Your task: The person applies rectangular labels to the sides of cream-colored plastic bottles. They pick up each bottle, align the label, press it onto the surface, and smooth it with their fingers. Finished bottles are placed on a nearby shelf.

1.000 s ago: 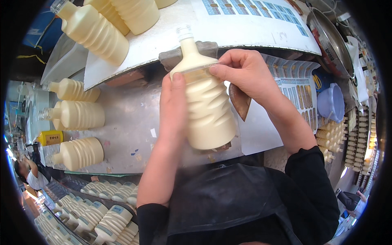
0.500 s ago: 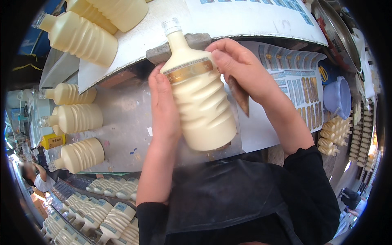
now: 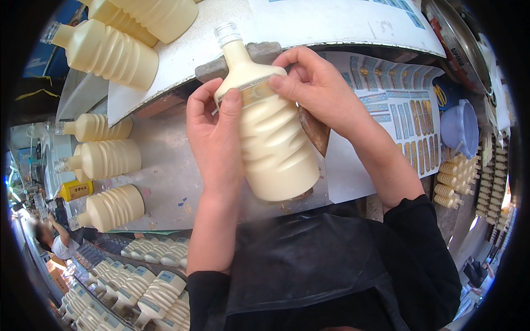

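Note:
A cream bottle (image 3: 279, 163) with spiral ridges and a clear threaded neck lies tilted in front of me, its neck pointing away. Across its shoulder runs a gold and grey label strip (image 3: 255, 95). My left hand (image 3: 214, 129) is closed at the bottle's left side, thumb pressed on the strip's left end and fingers curled behind the edge. With its thumb on the strip's right end, my right hand (image 3: 328, 94) is closed too. A brown pointed flat tool (image 3: 314, 132) sticks out below that palm. Behind the bottle's neck is a grey block (image 3: 211, 70).
Several similar bottles (image 3: 113, 157) lie along the table's left side, more on the raised white board (image 3: 182, 66). Label sheets (image 3: 353, 171) are at right, beside a lavender bucket (image 3: 459, 129). Racks of labelled bottles (image 3: 160, 295) stand lower left. A person (image 3: 58, 243) is at far left.
My left hand has shifted from the bottle's side up to the label's left end, its thumb now on the strip. My right thumb has moved down onto the strip. The tool has turned slightly.

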{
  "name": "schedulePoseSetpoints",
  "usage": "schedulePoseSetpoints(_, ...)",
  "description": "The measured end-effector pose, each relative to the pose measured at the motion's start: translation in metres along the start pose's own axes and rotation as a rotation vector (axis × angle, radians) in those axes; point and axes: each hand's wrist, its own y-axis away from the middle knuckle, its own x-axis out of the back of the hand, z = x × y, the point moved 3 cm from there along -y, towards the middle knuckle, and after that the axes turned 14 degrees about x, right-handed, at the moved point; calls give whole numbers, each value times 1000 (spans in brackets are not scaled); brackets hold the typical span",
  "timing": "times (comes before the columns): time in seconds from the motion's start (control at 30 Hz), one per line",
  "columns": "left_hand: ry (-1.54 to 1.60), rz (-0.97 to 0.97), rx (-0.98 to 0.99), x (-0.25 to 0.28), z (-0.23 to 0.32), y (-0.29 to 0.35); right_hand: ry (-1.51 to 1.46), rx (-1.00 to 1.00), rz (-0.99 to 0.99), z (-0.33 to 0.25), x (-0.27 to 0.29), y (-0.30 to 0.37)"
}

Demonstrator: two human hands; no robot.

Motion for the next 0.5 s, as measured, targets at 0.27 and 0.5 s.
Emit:
schedulePoseSetpoints(0.27,-7,5,1,0,0,-1,3,5,0,-1,0,1)
schedulePoseSetpoints(0.5,7,-5,-10,-1,-1,0,-26,10,-2,0,0,1)
